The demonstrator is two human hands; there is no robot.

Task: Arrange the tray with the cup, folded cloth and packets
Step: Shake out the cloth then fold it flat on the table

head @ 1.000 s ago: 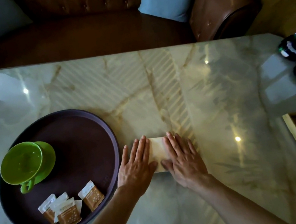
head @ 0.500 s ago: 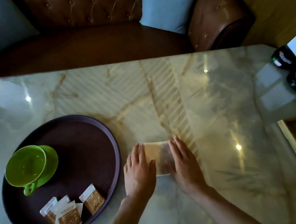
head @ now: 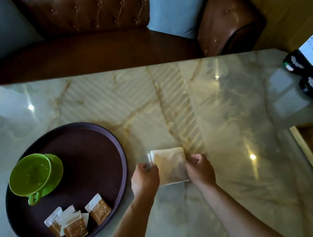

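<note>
A top-down view of a glossy marble table (head: 223,120), pale with tan veins. Two bare hands meet low in the centre of the frame. Between them lies one folded cloth (head: 170,165), a cream square with soft layered edges, resting on the table just right of the tray. The left hand (head: 144,179) has its fingers curled closed around the cloth's left edge; the right hand (head: 200,169) pinches the right edge the same way.

At the left of the frame sits one round tray (head: 103,146), dark brown with a low raised rim and a matte surface. On its left part stands one shiny green cup (head: 30,175) on a matching green saucer (head: 56,169), the cup's loop handle pointing toward the bottom of the frame. Along the tray's lower edge lie flat paper packets (head: 75,221), white above and brown below; there appear to be four, three overlapping and one apart to their right, though the overlap makes the count uncertain.

Across the top runs one brown tufted leather sofa (head: 87,13) with two pale blue cushions (head: 179,3).
</note>
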